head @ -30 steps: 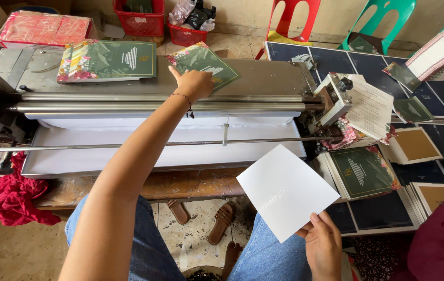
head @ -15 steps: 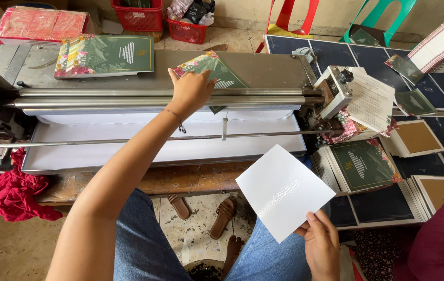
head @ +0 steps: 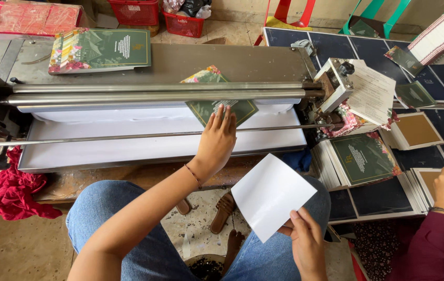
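Roller machine [head: 149, 93] spans bench. Green printed cover [head: 221, 99] now drawn nearer under rollers, lying diagonal, long axis slanting, corner toward person. Left hand [head: 217, 138] pulled back, fingers flat, extended on cover. Right hand [head: 305, 242] pinches white sheet [head: 271, 195], unchanged, above lap.

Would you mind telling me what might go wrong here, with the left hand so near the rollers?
The left hand rests on the green card just below the steel rollers, so its fingertips could be drawn in if the rollers turn. The card lies askew under the rollers and may come through crooked or creased. The white sheet, pinched at one corner by the right hand, could slip to the floor.
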